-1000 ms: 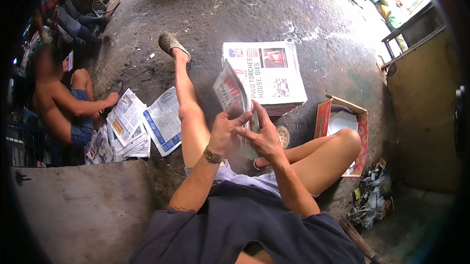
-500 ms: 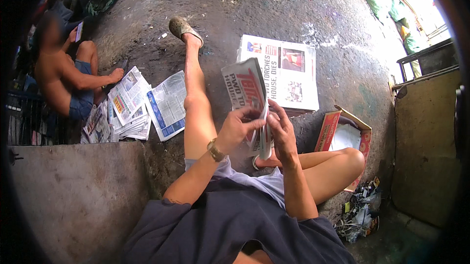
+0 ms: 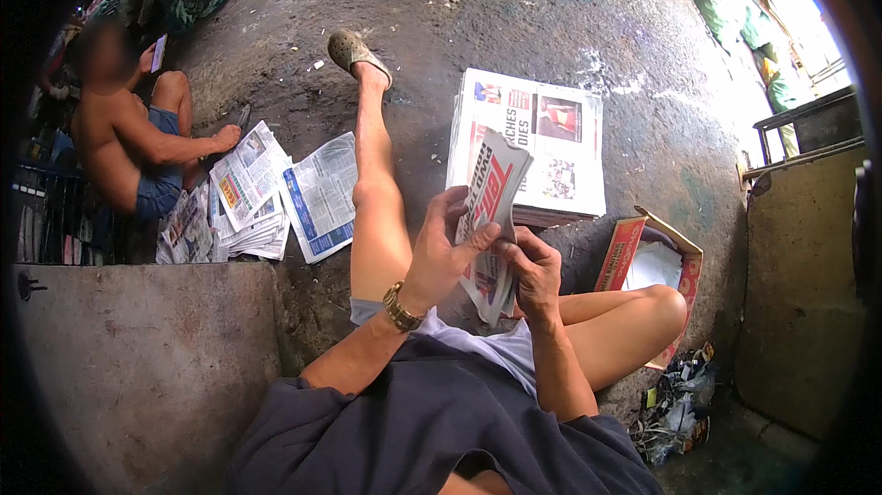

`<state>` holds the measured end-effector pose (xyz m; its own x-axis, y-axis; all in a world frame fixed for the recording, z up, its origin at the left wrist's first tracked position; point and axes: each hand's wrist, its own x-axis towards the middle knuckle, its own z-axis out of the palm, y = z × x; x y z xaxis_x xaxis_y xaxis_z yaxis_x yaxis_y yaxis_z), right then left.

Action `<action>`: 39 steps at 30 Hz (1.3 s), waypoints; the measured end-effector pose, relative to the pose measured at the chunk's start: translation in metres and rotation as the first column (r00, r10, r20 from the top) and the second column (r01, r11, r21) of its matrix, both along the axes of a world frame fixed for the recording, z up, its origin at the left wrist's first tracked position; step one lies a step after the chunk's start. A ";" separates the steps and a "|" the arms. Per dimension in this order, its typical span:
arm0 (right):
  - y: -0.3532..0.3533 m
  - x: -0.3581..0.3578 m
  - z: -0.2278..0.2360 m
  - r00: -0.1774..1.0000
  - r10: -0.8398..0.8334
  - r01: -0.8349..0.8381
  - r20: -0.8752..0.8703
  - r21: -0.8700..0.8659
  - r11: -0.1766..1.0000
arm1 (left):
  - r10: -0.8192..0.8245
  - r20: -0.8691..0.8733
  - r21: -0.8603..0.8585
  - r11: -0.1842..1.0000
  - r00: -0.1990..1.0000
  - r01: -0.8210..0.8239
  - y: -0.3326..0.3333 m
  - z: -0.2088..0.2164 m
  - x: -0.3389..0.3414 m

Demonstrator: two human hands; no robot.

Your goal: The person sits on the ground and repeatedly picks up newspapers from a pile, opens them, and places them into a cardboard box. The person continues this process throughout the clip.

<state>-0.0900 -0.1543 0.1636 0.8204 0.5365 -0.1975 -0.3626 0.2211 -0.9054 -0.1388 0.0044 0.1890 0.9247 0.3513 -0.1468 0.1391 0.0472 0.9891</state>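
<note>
Folded newspaper (image 3: pixel 494 185) tipped rightward, fingers (image 3: pixel 480 241) pinching it, newspaper stack (image 3: pixel 565 151) partly blocked, carton (image 3: pixel 622 249) near

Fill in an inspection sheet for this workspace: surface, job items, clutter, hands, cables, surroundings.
Surface: rough dark floor, pale marks, small scraps.
Job items: folded newspaper in both hands; newspaper stack flat on floor beyond it.
Clutter: loose papers left of the outstretched leg; open red box at right; trash nearer.
Hands: left hand and right hand both grip newspaper, bare fingers.
Cables: nothing seen.
Surroundings: seated co-worker with phone at left; panel at right.
</note>
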 end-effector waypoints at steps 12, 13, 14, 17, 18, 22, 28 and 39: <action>0.012 -0.010 -0.006 0.990 0.065 -0.068 -0.122 -0.024 0.997 | 0.060 -0.042 -0.400 0.914 0.997 -0.072 0.000 -0.033 -0.027; 0.010 -0.010 -0.008 0.986 0.080 -0.082 -0.147 -0.012 0.997 | 0.098 -0.034 -0.384 0.917 0.995 -0.104 0.002 -0.033 -0.030; 0.011 -0.010 -0.009 0.981 0.097 -0.097 -0.170 0.005 0.995 | 0.115 -0.053 -0.392 0.911 0.992 -0.126 0.007 -0.036 -0.033; 0.015 -0.011 -0.010 0.977 0.067 -0.049 -0.204 0.093 0.994 | 0.163 -0.105 -0.457 0.868 0.981 -0.193 0.021 -0.044 -0.039; 0.017 -0.011 -0.010 0.976 0.057 -0.032 -0.210 0.119 0.992 | 0.160 -0.123 -0.491 0.848 0.979 -0.200 0.025 -0.043 -0.042; 0.012 -0.007 -0.010 0.986 0.073 -0.088 -0.153 -0.092 0.992 | 0.057 -0.054 -0.087 0.994 0.997 -0.062 0.048 -0.058 -0.060; -0.020 0.016 0.010 0.968 -0.012 -0.041 -0.252 -0.203 0.978 | 0.105 -0.082 -0.840 0.528 0.991 -0.126 0.117 -0.088 -0.107; 0.011 -0.038 -0.064 0.912 0.286 -0.372 -0.293 -0.301 0.878 | 0.089 -0.533 -0.275 0.922 0.842 -0.272 0.125 -0.095 -0.202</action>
